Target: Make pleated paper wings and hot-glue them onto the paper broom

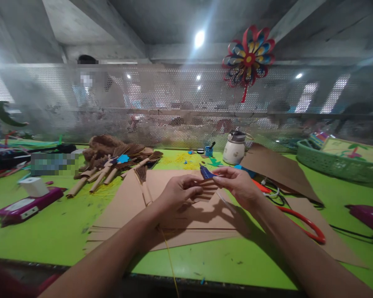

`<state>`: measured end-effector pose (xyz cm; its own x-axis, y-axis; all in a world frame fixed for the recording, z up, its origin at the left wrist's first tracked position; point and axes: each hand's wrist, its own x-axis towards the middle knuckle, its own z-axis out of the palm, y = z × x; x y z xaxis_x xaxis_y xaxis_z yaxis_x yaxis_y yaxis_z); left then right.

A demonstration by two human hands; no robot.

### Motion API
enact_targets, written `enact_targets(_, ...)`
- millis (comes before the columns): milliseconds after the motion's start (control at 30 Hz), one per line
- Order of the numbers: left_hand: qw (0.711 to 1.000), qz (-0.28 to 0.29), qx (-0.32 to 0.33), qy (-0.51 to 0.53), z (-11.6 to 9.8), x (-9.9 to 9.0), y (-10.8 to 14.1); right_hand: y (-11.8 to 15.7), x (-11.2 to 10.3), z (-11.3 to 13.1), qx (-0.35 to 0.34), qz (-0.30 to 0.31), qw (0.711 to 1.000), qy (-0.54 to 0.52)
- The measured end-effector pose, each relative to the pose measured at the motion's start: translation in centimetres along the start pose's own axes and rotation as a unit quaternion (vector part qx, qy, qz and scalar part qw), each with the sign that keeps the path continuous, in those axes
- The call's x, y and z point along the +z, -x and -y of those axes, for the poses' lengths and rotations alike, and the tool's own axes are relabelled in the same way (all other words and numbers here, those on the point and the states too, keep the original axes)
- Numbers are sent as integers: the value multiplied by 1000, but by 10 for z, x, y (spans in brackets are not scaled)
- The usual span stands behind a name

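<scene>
My left hand (184, 191) is closed on the left part of a brown paper strip (205, 191) with slits cut into it. The thumb and fingertips of my right hand (236, 184) pinch the strip's right end. Just beyond the strip sits a blue glue gun (206, 173), its nozzle towards the far left; my right hand partly covers it. A thin whitish stick (226, 202) shows below the right fingers. Under both hands lie stacked brown paper sheets (121, 211). A rolled paper piece with a fringed top (143, 186) rests on them, left of my left hand.
Finished fringed rolls (107, 171) lie in a pile at left, near a purple power strip (31, 205). Red-handled scissors (311, 225) lie at right. A white kettle-like jug (234, 150), a blue pot (208, 151) and a green basket (338, 163) stand farther back before a perforated screen (161, 99).
</scene>
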<state>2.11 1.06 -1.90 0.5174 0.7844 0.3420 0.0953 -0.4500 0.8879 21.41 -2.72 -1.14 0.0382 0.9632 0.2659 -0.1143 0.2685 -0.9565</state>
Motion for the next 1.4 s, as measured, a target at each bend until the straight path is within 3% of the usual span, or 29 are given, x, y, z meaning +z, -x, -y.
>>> enact_targets(200,999,-12,0,37,-2,-1,-1,2,2,7,-3,42,999,27)
enact_targets(333,1000,-25,13,0,-4,-4,-1,5,8,11,-9,71,997,27)
enact_targets(533,1000,-15,-15,-19,-10,-4,0,4,11,4,-31,27,996,74)
enact_targets(700,999,-7,11,-52,-6,-6,0,4,8,2,-69,11,992,106)
enact_targets(800,993,-26,27,-110,-4,-6,0,5,6,4,-114,23,977,179)
enact_targets(933,986,-42,29,-157,-5,-5,1,6,6,7,-187,55,936,292)
enact_targets(1100,982,-24,60,-175,-4,-5,2,6,8,2,-194,51,912,358)
enact_targets(1400,996,56,63,-40,-4,1,8,7,10,6,-230,49,895,380)
